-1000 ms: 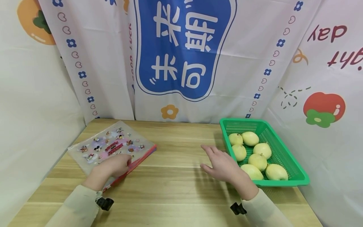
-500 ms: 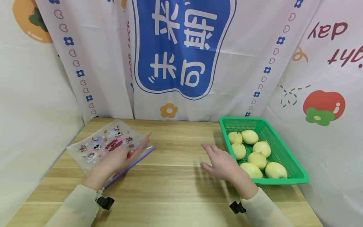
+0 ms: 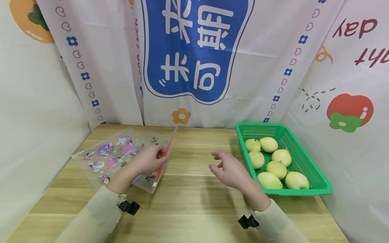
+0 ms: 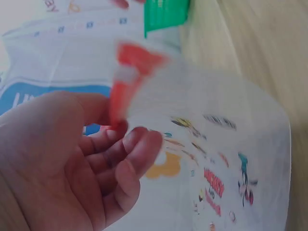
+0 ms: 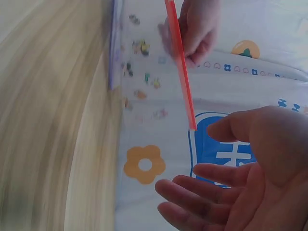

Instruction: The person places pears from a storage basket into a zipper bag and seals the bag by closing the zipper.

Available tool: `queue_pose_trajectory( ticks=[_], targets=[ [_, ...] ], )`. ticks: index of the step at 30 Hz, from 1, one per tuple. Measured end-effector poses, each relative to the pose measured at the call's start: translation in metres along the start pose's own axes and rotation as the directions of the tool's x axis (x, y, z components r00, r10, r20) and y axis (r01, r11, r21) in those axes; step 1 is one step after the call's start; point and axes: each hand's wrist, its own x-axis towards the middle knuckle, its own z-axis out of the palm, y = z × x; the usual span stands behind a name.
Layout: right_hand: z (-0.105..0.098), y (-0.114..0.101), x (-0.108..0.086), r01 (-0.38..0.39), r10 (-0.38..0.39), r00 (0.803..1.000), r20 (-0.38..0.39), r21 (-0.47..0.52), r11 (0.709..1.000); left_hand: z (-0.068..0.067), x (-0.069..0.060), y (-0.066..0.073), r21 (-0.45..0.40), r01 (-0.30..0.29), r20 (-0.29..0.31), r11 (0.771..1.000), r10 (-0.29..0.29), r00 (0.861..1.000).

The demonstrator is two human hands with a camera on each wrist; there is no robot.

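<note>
My left hand [image 3: 148,159] pinches a clear plastic zipper bag [image 3: 146,183] by its red strip [image 3: 170,143]. The bag is printed with cartoon figures and is lifted and tilted off the table on its right side. Beneath it lies another printed clear bag [image 3: 106,152] on the left of the table; a purple strip [image 5: 113,53] shows in the right wrist view. In the left wrist view, the thumb and index finger of the left hand [image 4: 57,154] meet at the red strip. My right hand [image 3: 230,170] hovers over the table with fingers apart and loosely bent, holding nothing.
A green plastic basket [image 3: 317,170] with several pale yellow-green round fruits [image 3: 276,169] stands at the right of the wooden table [image 3: 188,206]. Printed white cloth [image 3: 258,71] hangs behind and along both sides.
My left hand has lifted the red-stripped bag off the other bag and moved it right and up. The right hand has shifted slightly left, its fingers a little more bent.
</note>
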Motion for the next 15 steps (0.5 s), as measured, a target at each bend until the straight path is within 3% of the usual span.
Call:
queue_pose_trajectory(
  ticks=[4, 8, 12, 15],
  targets=[
    [0.000, -0.013, 0.004, -0.012, 0.009, 1.000, 0.026, 0.126, 0.992, 0.006, 0.011, 0.025, -0.035, 0.001, -0.027, 0.999, -0.002, 1.000],
    [0.002, -0.026, 0.011, -0.045, 0.033, 0.998, 0.051, 0.254, 0.966, 0.014, 0.018, 0.048, -0.036, -0.004, -0.096, 0.999, 0.000, 0.995],
    [0.008, -0.038, 0.022, -0.100, 0.077, 0.994, 0.074, 0.392, 0.914, 0.023, 0.024, 0.066, -0.021, -0.018, -0.159, 1.000, 0.014, 0.987],
    [0.013, -0.043, 0.032, -0.168, 0.124, 0.985, 0.122, 0.485, 0.858, 0.030, 0.029, 0.074, -0.025, -0.032, -0.197, 0.999, 0.027, 0.980]
  ],
)
